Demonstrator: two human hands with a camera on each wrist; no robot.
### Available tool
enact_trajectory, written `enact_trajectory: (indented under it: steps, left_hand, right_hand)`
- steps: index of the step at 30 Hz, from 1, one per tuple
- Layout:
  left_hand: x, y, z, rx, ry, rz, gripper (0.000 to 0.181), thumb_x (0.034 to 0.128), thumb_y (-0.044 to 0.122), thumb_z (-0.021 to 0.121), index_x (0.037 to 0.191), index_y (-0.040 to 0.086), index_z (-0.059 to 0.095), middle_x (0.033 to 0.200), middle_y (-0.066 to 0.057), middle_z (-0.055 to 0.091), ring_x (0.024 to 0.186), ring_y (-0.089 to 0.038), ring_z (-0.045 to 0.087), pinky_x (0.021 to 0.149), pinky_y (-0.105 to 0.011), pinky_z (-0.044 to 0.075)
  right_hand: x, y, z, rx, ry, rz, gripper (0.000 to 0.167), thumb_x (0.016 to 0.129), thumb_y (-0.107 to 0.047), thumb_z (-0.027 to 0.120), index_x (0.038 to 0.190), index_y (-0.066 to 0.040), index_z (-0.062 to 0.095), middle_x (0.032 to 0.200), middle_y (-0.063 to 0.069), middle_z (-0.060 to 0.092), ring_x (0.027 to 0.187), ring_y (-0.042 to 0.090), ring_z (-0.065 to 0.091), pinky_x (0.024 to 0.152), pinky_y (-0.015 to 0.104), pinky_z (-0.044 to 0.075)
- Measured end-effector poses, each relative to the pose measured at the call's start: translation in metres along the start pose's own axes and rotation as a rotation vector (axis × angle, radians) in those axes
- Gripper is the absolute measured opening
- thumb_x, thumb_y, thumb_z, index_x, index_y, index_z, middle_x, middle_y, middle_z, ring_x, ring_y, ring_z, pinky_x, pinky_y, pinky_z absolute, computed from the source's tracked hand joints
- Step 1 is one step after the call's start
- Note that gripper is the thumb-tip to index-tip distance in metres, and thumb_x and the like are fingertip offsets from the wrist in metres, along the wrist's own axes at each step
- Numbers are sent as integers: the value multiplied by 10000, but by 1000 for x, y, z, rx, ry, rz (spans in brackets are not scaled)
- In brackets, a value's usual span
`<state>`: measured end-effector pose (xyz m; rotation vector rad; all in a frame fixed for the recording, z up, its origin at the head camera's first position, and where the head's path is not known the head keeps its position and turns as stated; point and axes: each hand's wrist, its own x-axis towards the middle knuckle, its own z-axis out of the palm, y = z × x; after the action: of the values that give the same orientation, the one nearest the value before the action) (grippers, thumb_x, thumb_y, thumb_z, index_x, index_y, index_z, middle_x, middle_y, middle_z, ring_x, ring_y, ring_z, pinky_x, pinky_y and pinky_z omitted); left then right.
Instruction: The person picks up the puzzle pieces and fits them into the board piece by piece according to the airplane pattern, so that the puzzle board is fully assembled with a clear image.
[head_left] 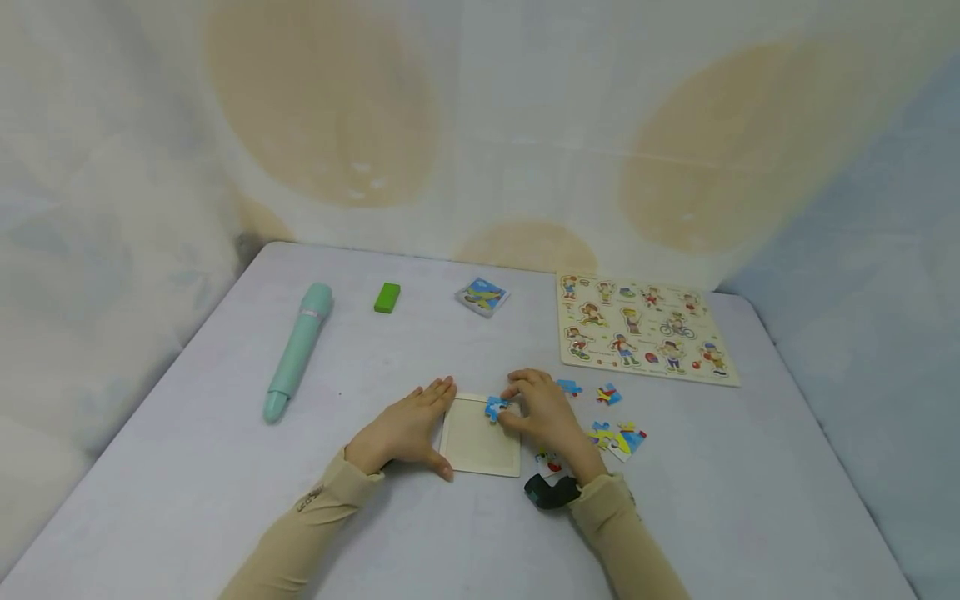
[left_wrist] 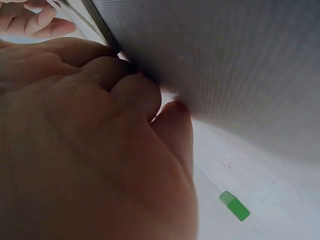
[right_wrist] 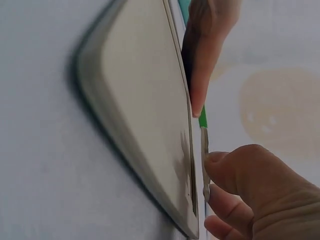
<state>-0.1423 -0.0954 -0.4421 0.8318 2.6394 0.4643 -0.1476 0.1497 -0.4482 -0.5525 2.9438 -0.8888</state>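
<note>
A small square wooden puzzle tray (head_left: 476, 450) lies flat on the table. My left hand (head_left: 405, 427) rests along its left edge, thumb spread near the lower corner and fingers near the upper one. In my right hand (head_left: 553, 421), thumb and fingers pinch a blue jigsaw piece (head_left: 492, 408) over the tray's upper right corner. The right wrist view shows this piece (right_wrist: 204, 142) edge-on, apart from the tray's surface (right_wrist: 135, 85). Loose jigsaw pieces (head_left: 630, 440) lie right of the right hand, and another piece (head_left: 548, 463) is partly hidden beneath its wrist.
At the back right lies a wooden board (head_left: 637, 329) with pictures of children. A small picture card (head_left: 483, 297), a green block (head_left: 387, 297) and a mint-green tube-shaped object (head_left: 298, 350) lie farther back and left. A patterned curtain (head_left: 517, 125) hangs behind the table.
</note>
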Motion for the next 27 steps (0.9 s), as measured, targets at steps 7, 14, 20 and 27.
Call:
enact_trajectory:
  steps: [7,14,20,27]
  left_hand:
    - [1,-4,1,5,-1,6,1284,580,587,850,1523,-17,222,1616,-154,179,1510,-297,152,1221,-480,201]
    - [2,-6,3,18,-1,5,1286,577,599,845,1525,-9,223,1617,-147,180,1511,-291,153,1223,-475,199]
    - [2,-5,2,21,-2,3,1281,579,599,845,1524,-7,227,1616,-144,183,1510,-292,154,1222,-482,199]
    - [1,-3,2,25,3,6,1265,591,602,838,1523,-4,233,1616,-134,186,1509,-288,155,1218,-485,208]
  right_hand:
    - [7,-10,9,-56,-10,-60,197,801,-256,756,929,-115,706,1302,117,595,1295,370,470,1107,544,352]
    - [12,-21,16,-95,-32,-89,193,788,-266,741,919,-128,714,1272,120,608,1272,376,482,1130,559,308]
    - [17,-28,20,-119,-57,-69,217,809,-299,739,952,-140,705,1270,89,614,1266,351,497,1137,617,269]
    - [21,-33,23,-124,-81,-67,234,832,-305,734,998,-144,697,1273,82,623,1273,315,510,1140,620,266]
